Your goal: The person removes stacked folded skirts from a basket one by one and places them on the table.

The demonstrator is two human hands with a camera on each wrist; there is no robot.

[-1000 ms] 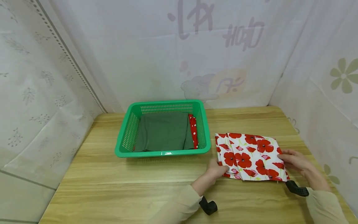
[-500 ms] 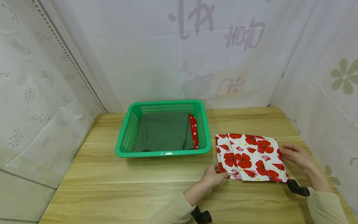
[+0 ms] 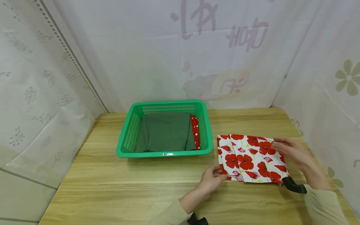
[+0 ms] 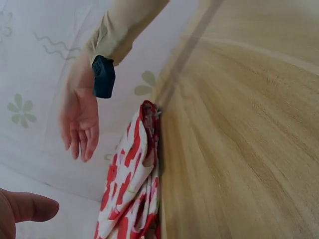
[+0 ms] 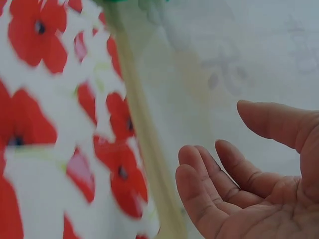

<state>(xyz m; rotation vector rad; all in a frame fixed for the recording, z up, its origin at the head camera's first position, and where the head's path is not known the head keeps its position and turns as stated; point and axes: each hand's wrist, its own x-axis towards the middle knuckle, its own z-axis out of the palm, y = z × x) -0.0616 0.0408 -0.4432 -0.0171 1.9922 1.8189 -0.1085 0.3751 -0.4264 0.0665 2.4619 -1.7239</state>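
Observation:
A folded white cloth with red poppies (image 3: 247,157) lies flat on the table, right of the basket; its layers show at the near end in the left wrist view. My left hand (image 3: 210,180) is beside the cloth's lower left corner, thumb apart from the fingers; whether the fingertips touch the edge cannot be told. Only the left thumb (image 4: 32,206) shows in the left wrist view. My right hand (image 3: 295,153) hovers over the cloth's right end. In the right wrist view, the right hand's fingers (image 5: 199,191) are loosely bent and hold nothing.
A green plastic basket (image 3: 166,154) stands left of the cloth, holding a folded dark green cloth (image 3: 168,132) and a red cloth with white dots (image 3: 195,134). Pale printed curtains (image 3: 157,62) surround the wooden table (image 3: 121,187) at the back and sides.
My left hand has let go of the cloth's lower left corner and drawn back toward the lower left. My right hand has moved from the right edge up and left over the cloth.

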